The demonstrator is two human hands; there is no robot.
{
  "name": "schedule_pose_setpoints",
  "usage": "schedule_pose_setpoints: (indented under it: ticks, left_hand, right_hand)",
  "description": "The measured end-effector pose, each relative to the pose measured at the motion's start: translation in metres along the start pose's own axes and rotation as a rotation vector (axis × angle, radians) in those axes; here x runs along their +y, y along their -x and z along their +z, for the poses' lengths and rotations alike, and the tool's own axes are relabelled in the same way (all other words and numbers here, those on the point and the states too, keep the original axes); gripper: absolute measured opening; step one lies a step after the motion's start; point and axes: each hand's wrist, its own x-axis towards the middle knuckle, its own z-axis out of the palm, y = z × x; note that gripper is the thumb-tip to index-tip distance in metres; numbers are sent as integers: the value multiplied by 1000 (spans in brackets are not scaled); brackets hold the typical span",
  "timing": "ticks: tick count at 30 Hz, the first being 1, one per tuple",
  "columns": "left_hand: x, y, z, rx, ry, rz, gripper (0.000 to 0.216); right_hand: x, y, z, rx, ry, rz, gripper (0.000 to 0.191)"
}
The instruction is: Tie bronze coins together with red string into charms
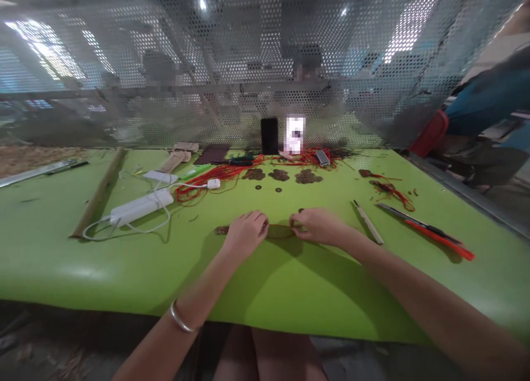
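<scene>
A flat row of brown coins strung together (278, 231) lies on the green table (124, 259) in front of me. My left hand (245, 234) rests on its left part with the fingers curled down and pinched on it. My right hand (317, 225) pinches its right end, fingers pressed together. The strip's left tip (219, 230) sticks out beyond my left hand. Three heaps of loose coins (279, 175) lie farther back, with red cord (207, 179) tangled beside them.
A white power strip and cable (141, 206) lie at the left beside a long wooden stick (99, 192). At the right are a thin tool (368, 222) and red-handled scissors (430, 231). Two phones (270, 135) lean on the perforated metal screen (248, 66). A person sits at far right (488, 99).
</scene>
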Motion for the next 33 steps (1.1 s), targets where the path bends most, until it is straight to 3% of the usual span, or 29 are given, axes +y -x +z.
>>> schedule_pose_setpoints:
  ticks: [10, 15, 19, 25, 33]
  left_hand:
    - [-13, 5, -4, 215, 77, -47, 8]
    - [-21, 7, -7, 278, 145, -154, 7]
    - [-25, 7, -6, 333, 173, -158, 8]
    - [-27, 6, -4, 353, 154, -136, 6]
    - [-34, 6, -2, 318, 147, -102, 10]
  right_hand:
    - [11, 3, -7, 62, 75, 91, 18]
    - [29, 15, -8, 133, -63, 221, 22]
    - [48, 29, 4, 273, -183, 321, 32]
    - [60, 41, 21, 461, -342, 429, 42]
    - [59, 61, 22, 523, -332, 553, 42]
